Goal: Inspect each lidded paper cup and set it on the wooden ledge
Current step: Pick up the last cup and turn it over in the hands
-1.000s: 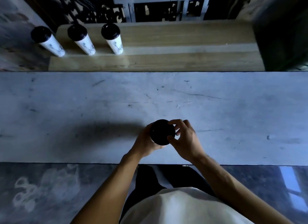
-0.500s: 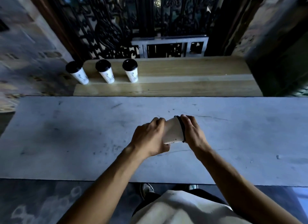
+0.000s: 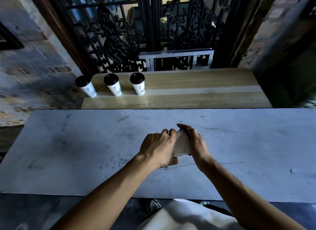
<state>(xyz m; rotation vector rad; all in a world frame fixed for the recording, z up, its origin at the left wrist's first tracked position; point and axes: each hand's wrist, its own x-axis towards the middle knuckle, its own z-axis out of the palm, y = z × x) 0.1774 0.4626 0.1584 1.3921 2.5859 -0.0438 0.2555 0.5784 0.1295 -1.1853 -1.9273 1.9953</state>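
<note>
A white paper cup with a black lid lies tipped on its side between both hands, above the grey stone counter. My left hand wraps the cup's bottom end. My right hand grips the lid end, so most of the lid is hidden. On the wooden ledge behind the counter stand three more lidded cups in a row at the left: one cup at the ledge's left end, a second cup beside it, and a third cup to the right.
A black ornate metal grille rises behind the ledge. Stone walls close in at left and right. The ledge's right two thirds is bare wood. A white garment and shoes show below the counter's near edge.
The cup went from upright, lid facing the camera, to lying on its side between both hands. The view tilted up, showing more of the grille.
</note>
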